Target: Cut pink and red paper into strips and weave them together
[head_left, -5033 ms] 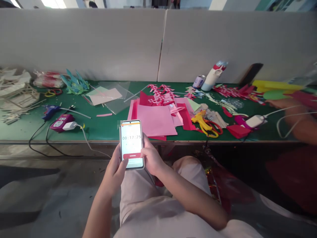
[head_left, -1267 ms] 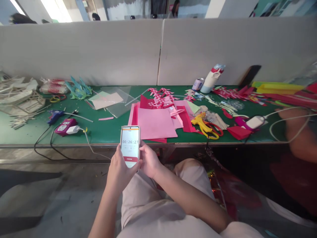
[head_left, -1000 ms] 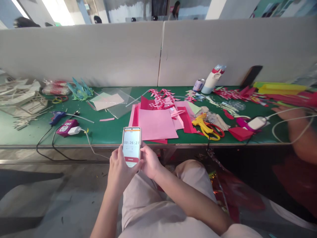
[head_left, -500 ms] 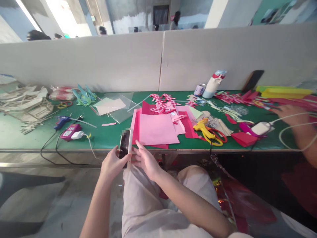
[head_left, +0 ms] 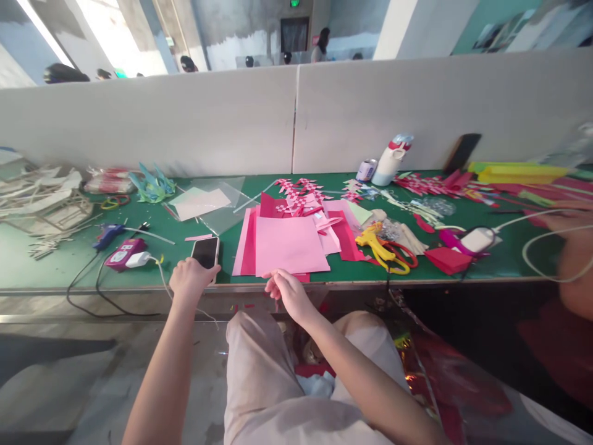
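Bare green bench (head_left: 55, 272) lies left of the left hand's fingers (head_left: 204, 267), crossed only by a white cable (head_left: 160, 269) and a pink power strip (head_left: 121, 254) just beside them. Ahead of those fingers, past the phone (head_left: 206, 251), a clear plastic sheet (head_left: 217, 198) lies flat. The right hand's fingers (head_left: 273, 281) sit at the bench edge, pink paper sheets (head_left: 290, 244) directly ahead. To their right, yellow scissors (head_left: 382, 242) and paper scraps crowd the surface. A grey partition (head_left: 185, 123) closes the far side.
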Motion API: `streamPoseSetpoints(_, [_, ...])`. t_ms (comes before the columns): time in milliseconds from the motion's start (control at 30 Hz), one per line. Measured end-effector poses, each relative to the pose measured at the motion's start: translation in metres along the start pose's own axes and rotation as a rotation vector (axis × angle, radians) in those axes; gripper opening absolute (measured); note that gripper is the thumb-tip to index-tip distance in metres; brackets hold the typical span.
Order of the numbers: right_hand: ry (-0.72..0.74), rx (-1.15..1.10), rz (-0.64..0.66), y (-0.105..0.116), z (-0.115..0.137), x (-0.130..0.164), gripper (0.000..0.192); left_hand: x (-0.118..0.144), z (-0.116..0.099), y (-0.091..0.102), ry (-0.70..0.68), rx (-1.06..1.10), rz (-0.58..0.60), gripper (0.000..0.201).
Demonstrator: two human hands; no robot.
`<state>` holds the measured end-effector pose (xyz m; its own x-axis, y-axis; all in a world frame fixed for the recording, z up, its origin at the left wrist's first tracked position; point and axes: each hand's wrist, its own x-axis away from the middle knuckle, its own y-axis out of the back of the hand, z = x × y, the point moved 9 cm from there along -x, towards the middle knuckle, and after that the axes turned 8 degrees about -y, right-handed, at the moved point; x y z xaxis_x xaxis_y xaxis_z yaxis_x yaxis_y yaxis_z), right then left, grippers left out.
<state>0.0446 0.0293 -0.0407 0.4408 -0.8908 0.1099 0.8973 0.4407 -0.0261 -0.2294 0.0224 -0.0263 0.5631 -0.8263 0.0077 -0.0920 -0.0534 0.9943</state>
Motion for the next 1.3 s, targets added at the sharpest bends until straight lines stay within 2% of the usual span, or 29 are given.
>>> streamPoseSetpoints(133, [0.19,0.453,-0.131,0.027,0.015,0.007,0.031,-0.005,-0.001,-0.003,0.001,-0.024,-0.012,0.083])
streamPoseSetpoints(333, [0.307,0.873,-0.289,0.072,0.014,0.006,0.026,-0.005,-0.001,-0.002,0.001,-0.034,-0.004,0.089])
streamPoseSetpoints(433, [0.349,1.071,-0.334,0.083,0.012,0.008,0.024,0.012,-0.015,0.008,-0.034,-0.071,-0.103,0.091])
streamPoseSetpoints(500, [0.365,1.18,-0.32,0.08,0.008,0.01,0.025,0.039,-0.05,0.022,-0.231,-0.083,-0.327,0.075])
streamPoseSetpoints(533, [0.377,1.218,-0.299,0.075,0.006,0.011,0.027,0.055,-0.07,0.021,-0.351,-0.062,-0.378,0.067])
streamPoseSetpoints(633, [0.434,1.279,-0.215,0.051,-0.001,0.015,0.039,0.108,-0.134,-0.008,-0.748,0.028,-0.339,0.047])
streamPoseSetpoints(700, [0.447,1.309,-0.183,0.039,-0.005,0.016,0.043,0.134,-0.16,-0.029,-0.877,0.037,-0.315,0.048])
streamPoseSetpoints(800, [0.417,1.345,-0.165,0.032,-0.012,0.016,0.043,0.145,-0.173,-0.05,-0.879,0.002,-0.301,0.047])
streamPoseSetpoints(867, [0.399,1.359,-0.162,0.032,-0.014,0.016,0.043,0.145,-0.174,-0.056,-0.873,-0.01,-0.288,0.047])
streamPoseSetpoints(1167, [0.332,1.369,-0.2,0.031,-0.02,0.017,0.046,0.145,-0.175,-0.057,-0.844,-0.051,-0.255,0.047])
streamPoseSetpoints(1300, [0.309,1.388,-0.223,0.042,-0.026,0.021,0.048,0.146,-0.178,-0.056,-0.82,-0.065,-0.241,0.048])
